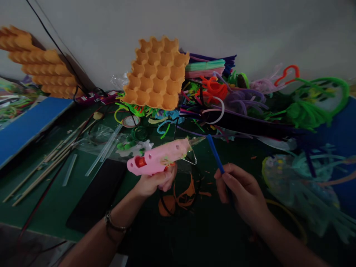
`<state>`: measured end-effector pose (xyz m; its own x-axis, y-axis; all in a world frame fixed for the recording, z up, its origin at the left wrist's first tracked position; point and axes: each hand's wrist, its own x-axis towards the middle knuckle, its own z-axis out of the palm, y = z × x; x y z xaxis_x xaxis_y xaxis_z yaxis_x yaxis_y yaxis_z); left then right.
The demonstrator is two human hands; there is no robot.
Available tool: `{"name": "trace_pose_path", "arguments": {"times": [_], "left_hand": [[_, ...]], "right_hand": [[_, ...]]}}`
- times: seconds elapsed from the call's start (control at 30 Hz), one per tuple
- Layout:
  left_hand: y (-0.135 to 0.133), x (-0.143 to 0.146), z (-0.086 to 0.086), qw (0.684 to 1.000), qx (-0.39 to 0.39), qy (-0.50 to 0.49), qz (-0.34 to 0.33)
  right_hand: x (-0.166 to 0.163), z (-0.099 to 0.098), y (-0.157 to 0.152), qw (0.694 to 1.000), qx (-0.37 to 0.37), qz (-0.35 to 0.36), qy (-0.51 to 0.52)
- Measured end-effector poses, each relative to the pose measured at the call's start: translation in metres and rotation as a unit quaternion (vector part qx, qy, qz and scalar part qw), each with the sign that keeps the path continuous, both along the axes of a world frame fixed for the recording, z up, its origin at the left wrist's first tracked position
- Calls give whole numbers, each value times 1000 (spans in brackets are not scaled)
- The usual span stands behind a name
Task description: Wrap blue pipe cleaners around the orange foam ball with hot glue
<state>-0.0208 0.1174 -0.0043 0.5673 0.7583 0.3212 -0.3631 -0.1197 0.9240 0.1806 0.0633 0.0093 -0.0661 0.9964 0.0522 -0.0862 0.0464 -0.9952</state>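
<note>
My left hand (155,182) is closed around the grip of a pink glue gun (160,158), which points to the right, its nozzle close to the tip of a blue stick. My right hand (240,193) pinches that blue stick (214,152), a thin blue pipe cleaner or straw held upright and tilted left toward the nozzle. Below the gun, orange and black cut scraps (179,198) lie on the dark green table (55,207).
An orange egg tray (157,74) leans at the back centre; a stack of egg trays (41,63) stands far left. Heaps of coloured pipe cleaners (250,100) fill the back right. Wooden skewers and clear glue sticks (55,159) lie left, beside a blue board (25,126) and a black sheet (94,196).
</note>
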Motion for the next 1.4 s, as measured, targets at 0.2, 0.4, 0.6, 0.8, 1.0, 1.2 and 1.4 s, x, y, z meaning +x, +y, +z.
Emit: {"name": "trace_pose_path", "arguments": {"times": [0.2,0.4,0.6,0.8,1.0,1.2,1.4], "left_hand": [[0,0,-1,1000,-12,22,12],[-1,2,2,996,-54,61,42],[-2,4,9,988,-127,86,24],[2,4,5,991,-61,92,69],[2,1,1,997,-13,64,35],[2,2,3,999,15,33,36],[0,2,-3,998,-26,49,8]], "right_hand": [[0,1,0,1000,4,1,-10],[1,-5,1,999,5,-19,-29],[0,-7,3,999,4,-21,-25],[1,-5,3,999,1,-19,-25],[0,-4,2,999,-12,-35,3],[-1,-4,4,998,-3,-68,-9],[2,3,0,975,55,-153,-151]]}}
